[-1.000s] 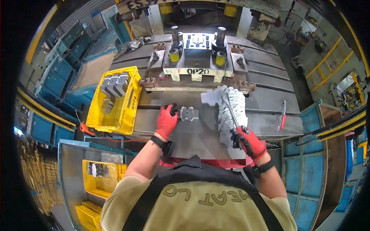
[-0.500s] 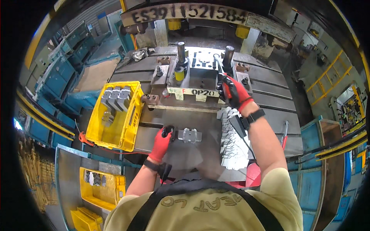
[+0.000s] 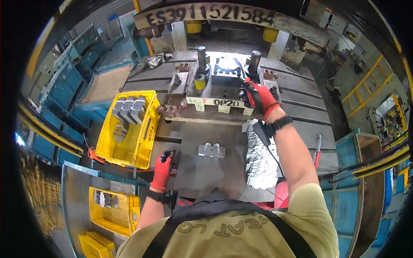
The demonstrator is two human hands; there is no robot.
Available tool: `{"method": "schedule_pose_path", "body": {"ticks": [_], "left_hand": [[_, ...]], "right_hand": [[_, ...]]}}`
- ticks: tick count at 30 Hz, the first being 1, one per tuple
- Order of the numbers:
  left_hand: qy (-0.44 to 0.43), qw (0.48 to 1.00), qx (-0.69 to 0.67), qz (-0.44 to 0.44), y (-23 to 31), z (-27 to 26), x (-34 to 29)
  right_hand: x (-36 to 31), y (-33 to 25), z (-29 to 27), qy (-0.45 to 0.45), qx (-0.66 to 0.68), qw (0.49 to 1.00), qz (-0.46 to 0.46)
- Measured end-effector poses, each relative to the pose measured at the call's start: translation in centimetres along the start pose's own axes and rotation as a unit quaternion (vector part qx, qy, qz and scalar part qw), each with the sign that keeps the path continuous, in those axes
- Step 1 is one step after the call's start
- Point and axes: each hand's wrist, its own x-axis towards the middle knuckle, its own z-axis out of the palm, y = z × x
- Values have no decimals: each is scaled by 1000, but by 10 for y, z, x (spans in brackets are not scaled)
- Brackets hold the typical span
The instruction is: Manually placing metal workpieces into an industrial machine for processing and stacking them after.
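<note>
My right hand (image 3: 259, 98), in a red and black glove, is closed around a red-handled tool (image 3: 251, 99) beside the front right of the press die (image 3: 223, 92). The tool's working end is hard to make out. On top of the die lies a bright surface (image 3: 227, 66) with dark cut-outs. My left hand (image 3: 161, 165), gloved alike, has curled fingers near the yellow crate; whatever they hold is hidden. A formed grey metal piece (image 3: 211, 150) lies on the steel plate (image 3: 202, 176) between my hands. A long stack of sheet-metal blanks (image 3: 261, 159) sits below my right forearm.
The yellow crate (image 3: 148, 144) on the left contains several formed metal pieces (image 3: 129, 109). Two guide posts (image 3: 254, 62) stand up from the die. Another red-handled tool (image 3: 318, 158) lies to the right. A lower yellow crate (image 3: 114, 219) is at the lower left.
My left hand has moved left and toward me, away from the formed metal piece. My right hand has drawn back slightly, and the tool's grey end no longer shows over the die.
</note>
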Motion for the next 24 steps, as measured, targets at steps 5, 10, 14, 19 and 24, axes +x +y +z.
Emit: {"method": "schedule_pose_path", "body": {"ticks": [5, 10, 14, 19, 24], "left_hand": [[92, 995, -33, -14, -14, -26, -18], [70, 982, 147, -98, -69, -83, -52], [-164, 933, 320, -24, -61, -50, -77], [-351, 882, 303, 83, -83, -31, -90], [-288, 931, 211, -76, -103, -19, -84]], "right_hand": [[-97, -25, -2, 116, 165, 979, 8], [-240, 5, -23, 400, 225, 874, 159], [-400, 120, -39, 546, 187, 782, 236], [-402, 120, 19, 481, 108, 751, 439], [-403, 170, 36, 495, 91, 782, 367]]}}
